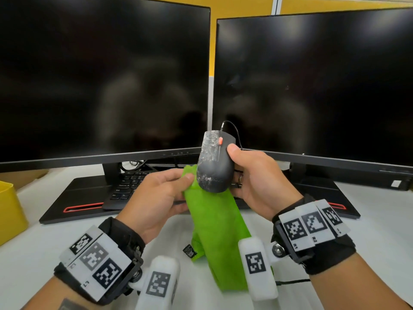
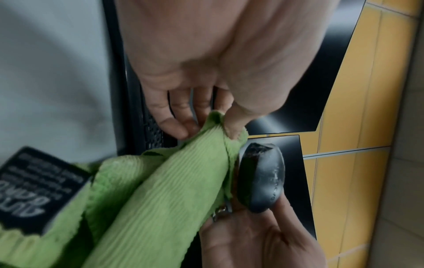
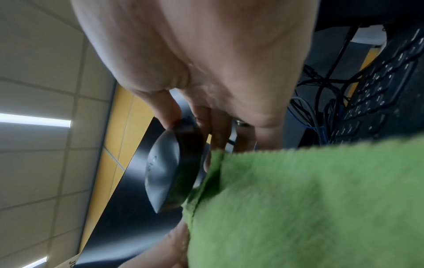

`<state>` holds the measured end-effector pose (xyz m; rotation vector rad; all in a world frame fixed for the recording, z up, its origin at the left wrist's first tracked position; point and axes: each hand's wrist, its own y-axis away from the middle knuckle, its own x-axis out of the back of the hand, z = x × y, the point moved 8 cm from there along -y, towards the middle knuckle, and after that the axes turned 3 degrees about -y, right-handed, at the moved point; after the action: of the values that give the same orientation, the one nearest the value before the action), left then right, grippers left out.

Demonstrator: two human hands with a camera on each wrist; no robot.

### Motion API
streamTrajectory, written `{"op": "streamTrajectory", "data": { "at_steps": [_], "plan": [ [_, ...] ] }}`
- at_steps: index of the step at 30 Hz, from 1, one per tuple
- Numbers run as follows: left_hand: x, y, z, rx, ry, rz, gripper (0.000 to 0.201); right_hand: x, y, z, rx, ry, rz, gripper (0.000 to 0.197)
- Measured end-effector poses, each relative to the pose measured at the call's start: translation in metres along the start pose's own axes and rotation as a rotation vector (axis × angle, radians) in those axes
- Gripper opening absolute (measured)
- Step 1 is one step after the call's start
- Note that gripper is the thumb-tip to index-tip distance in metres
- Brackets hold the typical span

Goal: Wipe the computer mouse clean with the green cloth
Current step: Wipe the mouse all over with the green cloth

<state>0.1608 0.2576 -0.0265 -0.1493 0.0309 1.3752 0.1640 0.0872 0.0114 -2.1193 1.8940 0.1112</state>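
Note:
A black wired mouse [image 1: 215,162] with whitish smears and a red wheel is lifted above the desk, gripped by my right hand [image 1: 254,177], thumb on its right side. My left hand [image 1: 156,193] pinches the upper edge of the green cloth [image 1: 214,220] right beside the mouse's left rear. The cloth hangs down to the desk, a black label at its lower edge. In the left wrist view, thumb and fingers pinch the cloth [image 2: 165,190] next to the mouse [image 2: 261,179]. The right wrist view shows the mouse [image 3: 169,174] held at the fingertips, with the cloth [image 3: 309,199] beneath.
Two dark monitors [image 1: 100,74] [image 1: 317,86] stand close behind. A black keyboard [image 1: 127,186] lies on the left monitor's base. A yellow bin [image 1: 9,211] stands at the left edge. The white desk [image 1: 380,231] spreads to the right.

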Motion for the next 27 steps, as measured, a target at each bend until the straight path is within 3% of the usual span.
{"op": "streamTrajectory", "data": {
  "at_steps": [5,11,15,20,23,27],
  "plan": [
    [0.032,-0.002,0.011,-0.076,-0.012,0.264,0.027,0.015,-0.003,-0.004,0.019,0.052,0.104,0.03],
    [0.052,-0.001,0.019,-0.12,0.003,0.435,0.035,0.003,0.004,0.0,-0.081,-0.018,-0.009,0.031],
    [0.047,0.001,0.028,-0.166,0.097,0.378,0.033,-0.01,0.008,0.007,-0.139,-0.027,-0.109,0.04],
    [0.026,0.002,0.033,-0.254,0.186,0.178,0.015,-0.013,0.007,0.013,-0.135,-0.023,-0.086,0.035],
    [0.017,0.004,0.039,-0.334,0.148,0.097,0.031,-0.014,0.006,0.017,-0.119,0.032,-0.114,0.037],
    [0.025,0.007,0.049,-0.439,0.122,0.162,0.038,-0.015,0.004,0.019,-0.101,0.105,-0.137,0.039]
  ]
}}
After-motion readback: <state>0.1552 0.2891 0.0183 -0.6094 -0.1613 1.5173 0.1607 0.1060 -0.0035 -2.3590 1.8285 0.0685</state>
